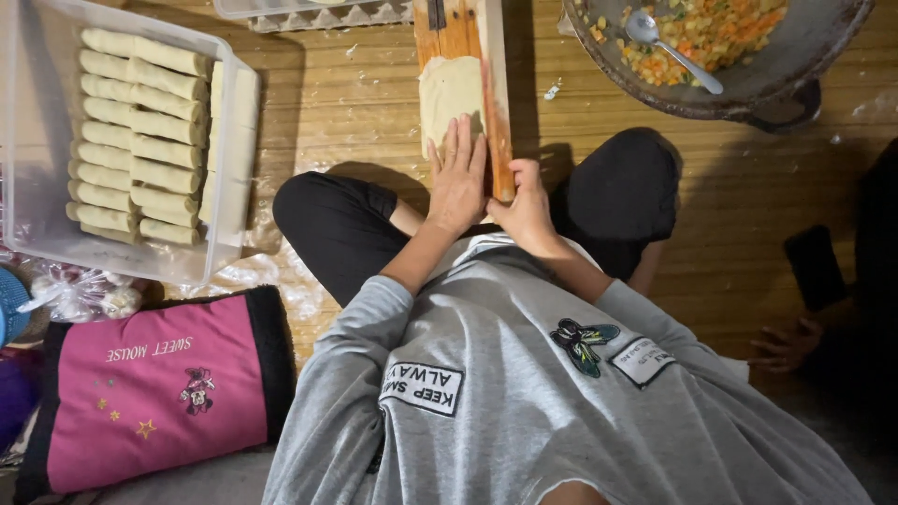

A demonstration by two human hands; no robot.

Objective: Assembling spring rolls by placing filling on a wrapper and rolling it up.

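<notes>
A: Well, where are the hands?

B: Both are on the wooden board (pixel 465 56) that runs away from the person's lap. The left hand (pixel 457 178) lies flat, fingers straight and close together, pressing on the near end of the pale wrapper sheet (pixel 449 89) spread on the board.

A: And the other one?

B: The right hand (pixel 524 208) sits just beside it, at the board's right edge near its near end. Its fingers are curled against that edge; whether it truly clamps the wood I cannot tell.

A: So the wrapper is where, exactly?

B: Flat on the middle of the board, its near end under the left fingertips, its far end bare.

A: What lies around?

B: To the far right is a dark wok (pixel 748 79) with chopped orange, yellow and green filling, and a metal spoon (pixel 669 47) resting in it. On the left stands a clear plastic box (pixel 215 252) packed with pale finished rolls (pixel 140 131) in neat rows. Near left is a pink cushion (pixel 159 393) with black trim, and beside it a knotted plastic bag (pixel 79 295). All of it rests on a woven mat (pixel 355 112).

A: Anyone else?

B: At the right edge, another person's hand (pixel 784 344) rests on the floor, well apart from the board.
</notes>
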